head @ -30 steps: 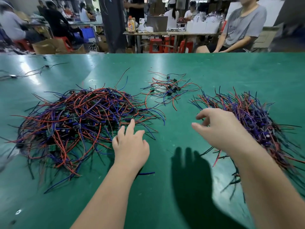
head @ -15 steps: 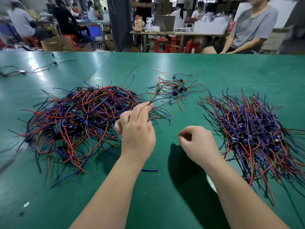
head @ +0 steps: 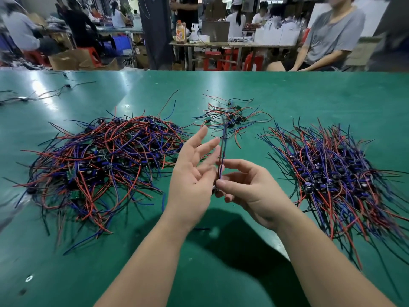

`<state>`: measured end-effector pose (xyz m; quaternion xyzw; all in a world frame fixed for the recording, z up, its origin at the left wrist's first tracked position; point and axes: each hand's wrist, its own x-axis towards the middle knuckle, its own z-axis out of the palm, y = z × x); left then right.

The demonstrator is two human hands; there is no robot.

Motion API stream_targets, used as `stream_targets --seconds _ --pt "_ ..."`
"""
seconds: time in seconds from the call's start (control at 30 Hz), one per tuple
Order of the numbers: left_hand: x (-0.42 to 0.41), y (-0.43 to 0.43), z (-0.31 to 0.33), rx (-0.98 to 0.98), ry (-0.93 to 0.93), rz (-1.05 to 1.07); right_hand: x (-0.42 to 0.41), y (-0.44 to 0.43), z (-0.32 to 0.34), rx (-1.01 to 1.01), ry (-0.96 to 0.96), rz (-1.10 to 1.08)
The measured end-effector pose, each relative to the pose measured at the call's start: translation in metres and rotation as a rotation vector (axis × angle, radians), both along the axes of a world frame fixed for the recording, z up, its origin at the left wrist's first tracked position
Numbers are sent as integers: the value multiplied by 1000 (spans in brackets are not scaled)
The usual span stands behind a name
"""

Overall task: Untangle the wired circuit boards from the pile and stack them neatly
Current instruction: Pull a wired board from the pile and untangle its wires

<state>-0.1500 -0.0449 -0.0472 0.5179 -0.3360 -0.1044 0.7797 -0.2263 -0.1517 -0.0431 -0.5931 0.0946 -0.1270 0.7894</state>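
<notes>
One green table [head: 287, 96] fills most of the view and bears three lots of red, blue and black wires. The biggest, the tangled heap [head: 99, 165], lies on the left, its wires looping every way over small green boards. The sorted heap [head: 332, 173] lies on the right, well apart from it, with its wires running more nearly in one line and its dark parts gathered along the middle. A small cluster [head: 230, 116] of a few boards sits farther off, between the two.

Both bare forearms reach in from the near edge and meet above the bare table between the heaps. The left hand [head: 192, 171] is raised with the palm turned toward the right one, its fingers straight, spread and pointing up and away. The lower fingers come up beside the held wires, though whether they touch cannot be told. The right hand [head: 250, 187] faces it with curled fingers, and its thumb and forefinger pinch one wired board [head: 222, 151] by the wires. Those wires stand nearly upright in a tight bunch above the pinch. The board itself is mostly hidden between the two hands.

Some stray wires [head: 44, 94] lie at the far left, and a short blue scrap [head: 200, 228] lies under the left wrist.
</notes>
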Motion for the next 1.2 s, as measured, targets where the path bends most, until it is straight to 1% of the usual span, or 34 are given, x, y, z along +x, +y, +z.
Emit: stream_targets --seconds 0.1,0.17,0.2,0.27,0.3,0.37,0.53,0.67,0.73,0.87,1.2 --pt "-2 -1 1 -72 135 6 1 3 0 4 15 -18" --pt "1 0 4 -106 254 28 1 0 2 81 18 -52" --pt "3 0 4 -59 272 58 1 -3 3 132 18 -76" --pt "6 1 6 151 233 111 0 -9 6 218 8 -115" --pt "6 1 6 240 225 102 0 -11 6 239 2 -131" --pt "2 1 7 324 268 16 -1 -14 7 245 -10 -155" --pt "-6 5 5 428 373 -270 -3 -16 8 192 -96 -172" --pt "-5 5 5 384 486 -272 -2 -14 9 82 -75 -221" --pt "-6 4 4 386 479 -230 -1 -13 8 33 -20 -260" --pt "-8 0 -1 396 428 -141 1 -11 5 12 59 -328" --pt "-10 -3 -6 443 374 -125 2 -16 6 54 117 -362"
